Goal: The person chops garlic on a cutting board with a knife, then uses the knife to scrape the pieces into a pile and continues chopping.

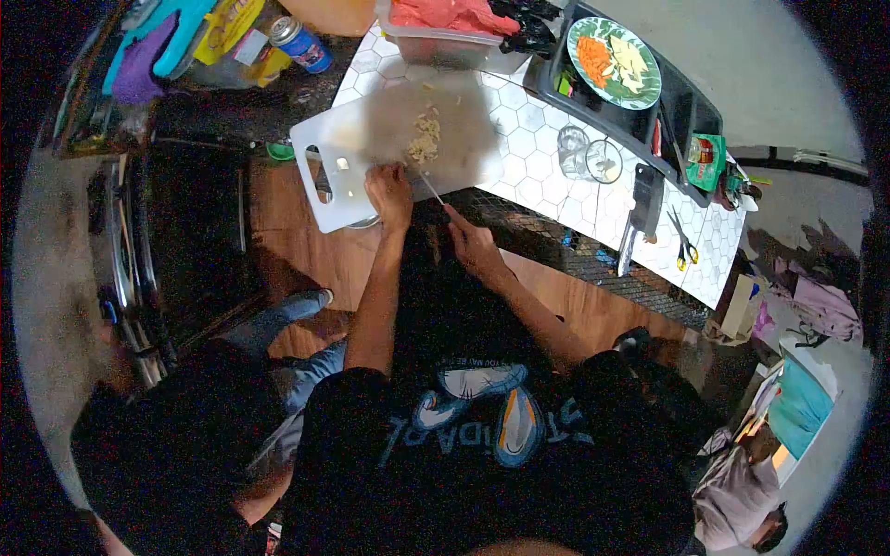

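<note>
A white cutting board (334,211) with a handle slot lies on the table corner, partly blurred. My left hand (389,196) rests at its near edge, fingers curled down and pressed together; what is under the fingertips is hidden. My right hand (476,248) grips a knife (432,188), its thin blade pointing towards the board just right of my left fingers. Pale chopped pieces (424,141) lie in a loose pile beyond the blade. Another pale piece (342,164) sits apart, near the handle slot.
A cleaver (641,208), scissors (684,243) and two glasses (593,157) occupy the right side. Behind them, a black tray (683,139) bears a plate (642,94) of orange and pale cut pieces. A plastic tub (445,51) stands at the back. Another person's dark shirt (176,435) is close on the left.
</note>
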Demonstrator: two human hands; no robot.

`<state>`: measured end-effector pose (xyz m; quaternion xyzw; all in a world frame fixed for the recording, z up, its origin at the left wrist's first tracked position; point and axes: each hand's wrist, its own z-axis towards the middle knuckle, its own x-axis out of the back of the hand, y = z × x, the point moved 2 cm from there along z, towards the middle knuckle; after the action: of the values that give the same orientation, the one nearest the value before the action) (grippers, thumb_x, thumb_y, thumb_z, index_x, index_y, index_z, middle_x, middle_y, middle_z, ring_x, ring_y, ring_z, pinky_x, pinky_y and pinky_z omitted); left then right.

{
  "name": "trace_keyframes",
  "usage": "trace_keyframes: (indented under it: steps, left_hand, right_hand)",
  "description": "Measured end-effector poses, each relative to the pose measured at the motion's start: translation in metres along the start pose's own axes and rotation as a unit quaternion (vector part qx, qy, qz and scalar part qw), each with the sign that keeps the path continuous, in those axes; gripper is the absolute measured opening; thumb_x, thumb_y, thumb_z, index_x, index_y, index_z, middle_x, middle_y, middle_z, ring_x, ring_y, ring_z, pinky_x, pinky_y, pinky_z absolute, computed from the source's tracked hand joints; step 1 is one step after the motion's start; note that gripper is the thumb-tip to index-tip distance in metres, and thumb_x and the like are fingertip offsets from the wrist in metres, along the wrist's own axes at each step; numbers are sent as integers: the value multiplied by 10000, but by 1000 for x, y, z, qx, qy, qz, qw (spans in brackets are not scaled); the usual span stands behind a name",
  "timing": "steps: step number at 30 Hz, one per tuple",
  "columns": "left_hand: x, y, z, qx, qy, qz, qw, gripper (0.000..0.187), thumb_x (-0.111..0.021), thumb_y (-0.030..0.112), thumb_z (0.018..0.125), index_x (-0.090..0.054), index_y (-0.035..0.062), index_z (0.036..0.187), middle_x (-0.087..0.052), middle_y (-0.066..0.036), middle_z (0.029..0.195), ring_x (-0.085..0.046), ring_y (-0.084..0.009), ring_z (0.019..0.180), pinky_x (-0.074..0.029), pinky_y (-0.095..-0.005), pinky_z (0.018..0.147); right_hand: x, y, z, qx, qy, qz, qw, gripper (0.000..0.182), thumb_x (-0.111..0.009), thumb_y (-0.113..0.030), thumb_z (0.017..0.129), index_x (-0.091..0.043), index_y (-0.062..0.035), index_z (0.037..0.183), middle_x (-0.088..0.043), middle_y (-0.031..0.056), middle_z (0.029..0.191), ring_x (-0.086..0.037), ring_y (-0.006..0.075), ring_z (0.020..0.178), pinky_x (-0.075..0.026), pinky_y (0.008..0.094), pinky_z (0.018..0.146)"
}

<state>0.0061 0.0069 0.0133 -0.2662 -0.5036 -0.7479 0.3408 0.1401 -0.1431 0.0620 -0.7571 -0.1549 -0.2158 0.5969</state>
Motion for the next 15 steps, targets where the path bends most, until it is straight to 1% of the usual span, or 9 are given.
trace_keyframes:
  steps: [2, 4, 5, 7, 8, 10, 11, 13, 15]
  left_hand:
    - [3, -2, 2, 4, 11, -19, 1000, 43, -650, 62, 746, -688, 43, 748, -648, -163, 795, -594, -367, 796, -465, -465, 741]
    - [0, -1, 1, -27, 32, -31, 999, 57, -639, 56, 748, -685, 30, 727, -646, -181, 781, -598, -372, 759, -469, -476, 726]
    - [-2, 0, 0, -26, 30, -33, 999, 57, -639, 56, 748, -685, 30, 727, -646, -181, 781, -598, -372, 759, -469, -476, 726]
    - [-4, -5, 1, -21, 2, 11, 1000, 59, -644, 66, 749, -683, 27, 727, -645, -177, 768, -600, -371, 764, -470, -478, 724]
    - [-5, -9, 4, -20, 2, 10, 1000, 59, -644, 66, 749, -683, 27, 727, -645, -177, 768, -600, -371, 764, -470, -478, 724]
    - [-15, -16, 2, -13, -21, 31, 999, 79, -654, 91, 763, -681, 29, 723, -650, -176, 784, -597, -371, 802, -468, -474, 734]
    - [-19, -18, 1, -15, -20, 31, 999, 79, -654, 91, 763, -681, 29, 723, -650, -176, 784, -597, -371, 802, -468, -474, 734]
    - [-10, -13, 1, -18, -7, 23, 1000, 101, -665, 116, 777, -689, 24, 743, -654, -183, 799, -594, -380, 830, -467, -474, 740]
    - [-5, -11, 4, -11, -14, 7, 1000, 101, -664, 114, 781, -692, 21, 754, -655, -186, 801, -593, -383, 827, -466, -475, 742]
  right_hand:
    - [0, 0, -2, 10, 12, -3, 1000, 373, -487, -207, 994, -507, -213, 1367, -588, 284, 774, -600, 449, 710, -472, 502, 687]
    - [2, 3, -6, 23, -6, 40, 999, 383, -493, -212, 991, -499, -217, 1375, -587, 286, 770, -607, 446, 732, -470, 493, 724]
    - [2, 4, -7, 21, -5, 39, 999, 383, -493, -212, 991, -499, -217, 1375, -587, 286, 770, -607, 446, 732, -470, 493, 724]
    - [2, 1, -6, -25, -30, -14, 999, 390, -500, -208, 987, -496, -214, 1377, -590, 283, 759, -614, 438, 705, -476, 478, 677]
    - [1, -1, -2, -25, -30, -14, 999, 390, -500, -208, 987, -496, -214, 1377, -590, 283, 759, -614, 438, 705, -476, 478, 677]
    - [-1, 4, 2, -104, -73, -75, 989, 395, -507, -204, 983, -493, -205, 1378, -592, 283, 751, -614, 434, 668, -476, 474, 623]
    - [0, 4, 3, -103, -71, -75, 989, 395, -507, -204, 983, -493, -205, 1378, -592, 283, 751, -614, 434, 668, -476, 474, 623]
    - [-3, 4, 3, -33, -26, -16, 999, 399, -509, -203, 983, -486, -199, 1381, -591, 284, 747, -611, 430, 634, -476, 468, 582]
    - [0, 8, 1, -18, -13, 9, 1000, 395, -508, -208, 984, -491, -193, 1378, -595, 287, 760, -612, 432, 647, -477, 471, 600]
